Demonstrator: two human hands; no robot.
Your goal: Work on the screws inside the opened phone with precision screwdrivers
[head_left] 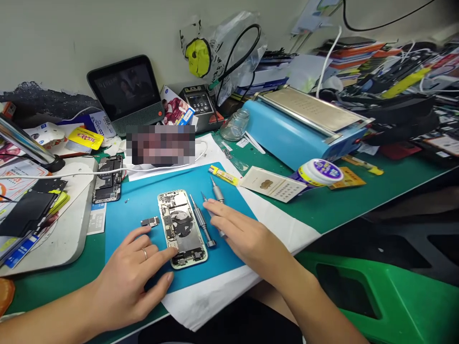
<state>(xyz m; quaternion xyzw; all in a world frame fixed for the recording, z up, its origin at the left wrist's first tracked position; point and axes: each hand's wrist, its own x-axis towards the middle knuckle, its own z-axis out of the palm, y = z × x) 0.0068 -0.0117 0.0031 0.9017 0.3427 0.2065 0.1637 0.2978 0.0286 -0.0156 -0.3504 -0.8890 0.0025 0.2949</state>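
Note:
An opened phone (182,228) lies face down on a blue mat (136,210), its inner boards showing. My left hand (134,272) rests flat on the mat, fingers spread, with fingertips touching the phone's lower left edge. My right hand (238,231) lies on the mat just right of the phone, fingers stretched out over a screwdriver (217,193). A second screwdriver (202,221) lies between the phone and my right hand. A small loose part (150,221) sits left of the phone.
Another opened phone (107,179) lies at the mat's upper left. A blue heating machine (304,122) stands at the back right, a small screen (125,91) at the back, a tape roll (319,172) and a card (274,184) on the green table (358,200).

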